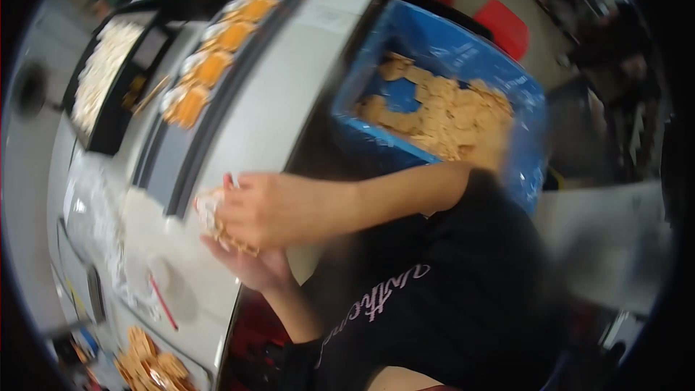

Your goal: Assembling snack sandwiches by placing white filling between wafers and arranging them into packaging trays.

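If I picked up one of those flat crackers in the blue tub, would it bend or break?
The crackers look thin, so one would probably snap rather than bend. Being flat, it would likely slide, not roll, if pushed.

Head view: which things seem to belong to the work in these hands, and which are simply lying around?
Probably in use:
- white-and-tan pieces between right hand and left hand
- cracker row in grey channel
- white pieces in black tray
- blue bin of tan crackers

Probably just lying about:
- red stick
- clear plastic
- red stool
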Available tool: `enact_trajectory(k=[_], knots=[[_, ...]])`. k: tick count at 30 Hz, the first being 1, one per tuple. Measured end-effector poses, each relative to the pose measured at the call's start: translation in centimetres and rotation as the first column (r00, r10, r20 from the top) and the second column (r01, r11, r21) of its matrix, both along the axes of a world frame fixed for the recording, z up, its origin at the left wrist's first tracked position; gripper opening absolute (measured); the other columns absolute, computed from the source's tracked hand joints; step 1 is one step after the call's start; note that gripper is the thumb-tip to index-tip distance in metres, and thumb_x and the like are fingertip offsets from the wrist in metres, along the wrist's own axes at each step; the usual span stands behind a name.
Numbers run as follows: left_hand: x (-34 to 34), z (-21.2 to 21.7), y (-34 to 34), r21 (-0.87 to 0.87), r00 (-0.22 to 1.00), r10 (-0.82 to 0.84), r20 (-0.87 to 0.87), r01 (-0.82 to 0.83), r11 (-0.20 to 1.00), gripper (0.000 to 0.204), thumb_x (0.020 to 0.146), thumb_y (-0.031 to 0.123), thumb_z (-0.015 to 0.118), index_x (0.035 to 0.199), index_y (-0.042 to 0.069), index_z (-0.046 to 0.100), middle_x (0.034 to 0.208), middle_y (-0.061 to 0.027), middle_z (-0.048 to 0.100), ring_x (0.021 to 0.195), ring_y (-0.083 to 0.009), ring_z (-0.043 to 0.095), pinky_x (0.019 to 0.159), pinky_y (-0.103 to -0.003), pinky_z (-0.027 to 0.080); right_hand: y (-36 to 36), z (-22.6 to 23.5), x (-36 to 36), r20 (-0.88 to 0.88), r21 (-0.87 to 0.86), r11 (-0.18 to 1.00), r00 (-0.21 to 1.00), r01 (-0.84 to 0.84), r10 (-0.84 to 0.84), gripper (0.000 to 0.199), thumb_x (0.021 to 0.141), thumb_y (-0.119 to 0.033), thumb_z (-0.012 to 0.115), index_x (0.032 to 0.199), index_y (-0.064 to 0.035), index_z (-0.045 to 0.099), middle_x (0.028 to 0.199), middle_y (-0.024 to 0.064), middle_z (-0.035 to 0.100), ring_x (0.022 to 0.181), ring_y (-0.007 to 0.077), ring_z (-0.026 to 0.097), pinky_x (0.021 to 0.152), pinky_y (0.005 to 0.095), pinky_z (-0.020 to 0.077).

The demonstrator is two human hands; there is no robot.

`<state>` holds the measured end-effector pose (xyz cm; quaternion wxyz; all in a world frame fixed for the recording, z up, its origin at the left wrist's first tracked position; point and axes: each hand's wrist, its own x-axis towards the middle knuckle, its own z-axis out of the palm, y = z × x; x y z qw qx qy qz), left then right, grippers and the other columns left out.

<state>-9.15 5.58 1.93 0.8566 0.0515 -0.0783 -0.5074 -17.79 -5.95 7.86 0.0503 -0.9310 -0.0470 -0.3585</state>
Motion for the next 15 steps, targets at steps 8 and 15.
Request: enact_trajectory(k=[8, 15], knots=[[-7.2, -2.5, -0.5, 0.269, 0.957, -0.279, 0.077, 0.249, 0.93, 0.062, 0.097, 0.053, 0.033, 0.146, 0.013, 0.028, 0.147, -0.0178, 0.032, 0.135, -0.0365, 0.03, 0.109, -0.058, 0.025, -11.9, -9.1, -20.7, -0.316, 0.611, 0.402, 0.675, 0.682, -0.666, 0.015, 0.084, -0.012, 0.058, 0.095, -0.0044, 0.066, 0.097, 0.0115, 0.064, 0.093, 0.031, 0.061, 0.082, 0.0397, 0.0485], [-10.5, -3.7, -2.1, 0.455, 0.912, -0.403, 0.075, 0.328, 0.828, 0.058, 0.097, 0.049, 0.038, 0.144, 0.015, 0.03, 0.142, -0.0207, 0.038, 0.125, -0.0281, 0.043, 0.105, -0.04, 0.036, -18.9, -28.8, -36.0, -0.832, 0.041, 0.232, 0.161, 0.972, -0.53, 0.036, 0.088, -0.012, 0.054, 0.123, -0.0026, 0.051, 0.117, 0.0188, 0.054, 0.115, 0.0368, 0.05, 0.096, 0.0431, 0.0416]])
